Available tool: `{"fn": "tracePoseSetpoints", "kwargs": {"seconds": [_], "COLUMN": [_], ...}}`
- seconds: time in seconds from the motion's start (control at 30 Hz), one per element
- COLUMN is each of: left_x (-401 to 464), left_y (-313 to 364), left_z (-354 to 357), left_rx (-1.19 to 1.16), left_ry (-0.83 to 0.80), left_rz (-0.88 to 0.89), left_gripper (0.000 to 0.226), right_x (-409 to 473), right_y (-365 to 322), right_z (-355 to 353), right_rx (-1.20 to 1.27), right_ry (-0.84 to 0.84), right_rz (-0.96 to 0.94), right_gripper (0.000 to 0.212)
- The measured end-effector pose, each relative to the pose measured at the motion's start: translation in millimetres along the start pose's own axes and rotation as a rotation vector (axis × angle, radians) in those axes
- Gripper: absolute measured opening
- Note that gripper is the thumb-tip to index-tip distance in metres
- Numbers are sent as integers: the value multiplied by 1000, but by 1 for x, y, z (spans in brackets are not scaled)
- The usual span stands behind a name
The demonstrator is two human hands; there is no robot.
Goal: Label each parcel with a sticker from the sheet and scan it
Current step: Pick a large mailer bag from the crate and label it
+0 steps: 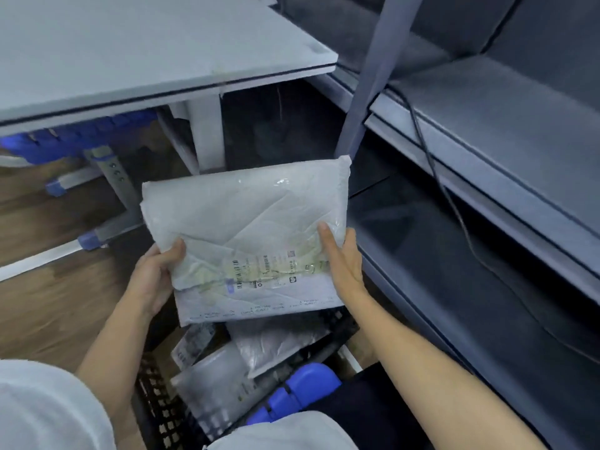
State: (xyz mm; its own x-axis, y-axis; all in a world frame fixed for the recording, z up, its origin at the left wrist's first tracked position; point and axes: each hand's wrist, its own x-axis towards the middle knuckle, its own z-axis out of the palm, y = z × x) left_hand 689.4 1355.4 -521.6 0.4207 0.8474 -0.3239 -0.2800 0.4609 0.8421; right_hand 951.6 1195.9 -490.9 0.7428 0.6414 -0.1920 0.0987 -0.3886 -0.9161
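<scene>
Head view: a grey parcel point(246, 222) is held in mid-air at the centre of the frame, above a black crate point(156, 407) that sits on the wooden floor at 6 o'clock.

At 8 o'clock of the parcel, the left hand point(152, 280) is curled round the lower left edge; the thumb is laid on the upper face and the fingers are hidden beneath. This grip is judged to carry the weight from below. A printed label with a barcode is seen on the lower part of the upper face, between the two hands.

At 4 o'clock of the parcel, the right hand point(344, 258) is pressed against the right edge with straight fingers lying on the upper face; nothing is pinched by it. It is judged to steady the soft bag so that it does not sag or slip. The two-sided hold suggests that the parcel is in transfer between the crate and the bench point(130, 53), whose top is seen at 11 o'clock.

Inside the crate, several more soft plastic parcels point(272, 345) are stacked loosely and overlap one another; their exact number cannot be told. No sticker sheet and no scanner are visible, so labelling and scanning of this parcel are judged to be outstanding.
</scene>
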Motion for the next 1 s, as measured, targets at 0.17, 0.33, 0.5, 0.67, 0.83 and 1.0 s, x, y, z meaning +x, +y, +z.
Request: {"fn": "tracePoseSetpoints", "kwargs": {"seconds": [0.17, 0.33, 0.5, 0.67, 0.83, 1.0], "left_x": [-20, -37, -58, -68, -62, -59], "left_y": [54, 94, 81, 76, 96, 125], "left_z": [34, 72, 102, 155, 208, 267], "left_rx": [46, 11, -121, -195, -158, -123], "left_ry": [-50, -74, -138, -225, -303, -404], "left_rz": [141, 237, 216, 177, 195, 246], "left_gripper": [26, 44, 47, 52, 59, 51], "right_x": [-16, -30, -43, -53, -57, -59], "right_y": [-54, -122, -166, -179, -190, -211], "right_z": [-23, -55, -90, -143, -190, -235], "right_rx": [-3, -22, -122, -160, -106, -38], "right_ry": [112, 225, 317, 431, 553, 689], "right_rz": [-165, -294, -361, -357, -360, -374], "right_gripper": [59, 59, 59, 60, 62, 63]}}
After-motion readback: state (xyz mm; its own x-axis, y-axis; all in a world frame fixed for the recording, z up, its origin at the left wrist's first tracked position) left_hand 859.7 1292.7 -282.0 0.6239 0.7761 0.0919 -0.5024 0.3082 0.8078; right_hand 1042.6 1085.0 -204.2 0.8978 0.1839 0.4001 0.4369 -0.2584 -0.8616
